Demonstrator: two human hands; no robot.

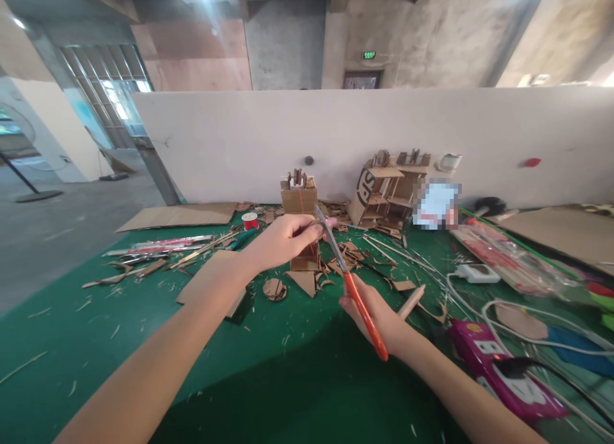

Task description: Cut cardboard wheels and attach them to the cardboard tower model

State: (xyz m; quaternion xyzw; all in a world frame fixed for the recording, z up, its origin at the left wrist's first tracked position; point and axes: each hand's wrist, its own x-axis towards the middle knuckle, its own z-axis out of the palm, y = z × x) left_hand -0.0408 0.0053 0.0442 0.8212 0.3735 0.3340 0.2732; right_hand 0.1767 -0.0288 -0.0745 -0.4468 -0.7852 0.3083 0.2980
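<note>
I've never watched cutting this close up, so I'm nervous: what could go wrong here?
The left hand could get nicked, since the scissors in the right hand point up right beside its fingertips.

The blades might also catch the orange-red thread running down the cardboard tower, though how near they are in depth is hard to tell.

The right forearm could perhaps bump the purple power strip or its black plug.

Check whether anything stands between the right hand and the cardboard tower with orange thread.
Yes: the scissors in the right hand point that way, and, in this view, the left hand covers the middle of the tower.
</note>
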